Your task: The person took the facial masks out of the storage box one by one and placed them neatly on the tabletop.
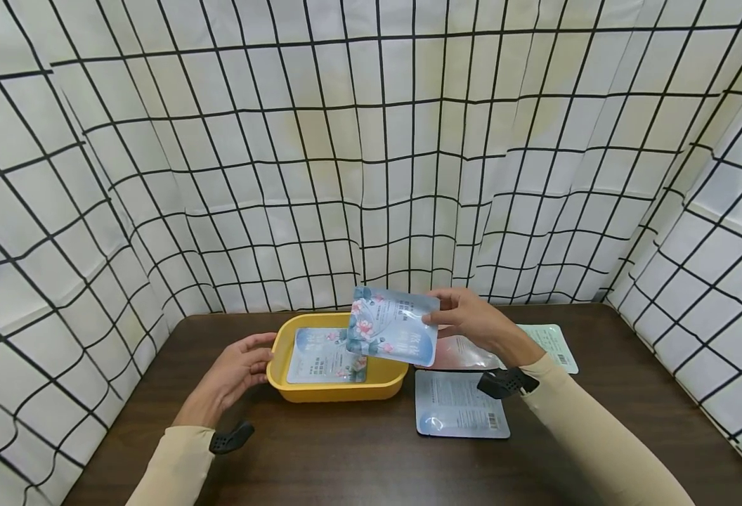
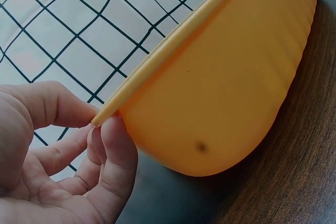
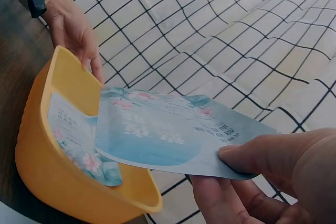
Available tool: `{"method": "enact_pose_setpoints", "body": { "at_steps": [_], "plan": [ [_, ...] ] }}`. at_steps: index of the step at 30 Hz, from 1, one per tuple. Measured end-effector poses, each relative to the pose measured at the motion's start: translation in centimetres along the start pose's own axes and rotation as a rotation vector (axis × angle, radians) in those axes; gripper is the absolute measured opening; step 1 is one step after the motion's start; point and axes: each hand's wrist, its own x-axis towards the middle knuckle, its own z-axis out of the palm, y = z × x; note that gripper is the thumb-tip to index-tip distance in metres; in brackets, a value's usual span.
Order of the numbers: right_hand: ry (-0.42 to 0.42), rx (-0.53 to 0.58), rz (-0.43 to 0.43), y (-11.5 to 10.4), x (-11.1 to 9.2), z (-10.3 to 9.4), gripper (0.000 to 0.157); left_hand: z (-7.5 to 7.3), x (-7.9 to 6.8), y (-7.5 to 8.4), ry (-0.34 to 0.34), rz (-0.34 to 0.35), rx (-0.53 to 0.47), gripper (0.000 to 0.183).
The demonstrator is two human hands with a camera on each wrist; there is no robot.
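Note:
My right hand [image 1: 472,320] pinches the edge of a light blue face mask packet [image 1: 396,325] printed with pink flowers. The packet hangs above the right part of a yellow plastic basin [image 1: 346,395]. Inside the basin lies a similar flowered packet [image 1: 320,355], partly covered in the head view by the held one. At the basin's left end, my left hand [image 1: 235,372] pinches the rim between thumb and fingers, seen closely in the left wrist view, where the basin wall [image 2: 220,87] fills much of the picture.
Right of the basin, a pale blue packet [image 1: 459,407] lies back side up on the dark wooden table [image 1: 346,464]. Behind it are a pink packet [image 1: 462,353] and a light green packet [image 1: 551,344], both partly hidden by the right arm. A white gridded curtain [image 1: 371,176] encloses the table.

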Motion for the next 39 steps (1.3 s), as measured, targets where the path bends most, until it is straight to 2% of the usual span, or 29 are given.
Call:
{"method": "enact_pose_setpoints", "body": {
  "at_steps": [5,21,35,39],
  "plan": [
    [0.001,-0.017,-0.016,0.4,-1.1,-1.3,0.04,0.0,0.0,-0.1,0.002,-0.005,-0.001,0.056],
    [0.016,-0.016,-0.001,1.6,-4.9,-4.6,0.045,0.1,0.1,-0.3,0.005,-0.008,-0.01,0.056],
    [-0.014,-0.012,0.017,4.4,-8.1,-7.1,0.038,-0.1,0.1,-0.2,0.002,-0.014,-0.012,0.056],
    [-0.005,-0.04,0.032,5.2,-9.1,-7.9,0.039,-0.1,0.2,-0.3,0.002,-0.017,-0.017,0.056]
  ]
}}
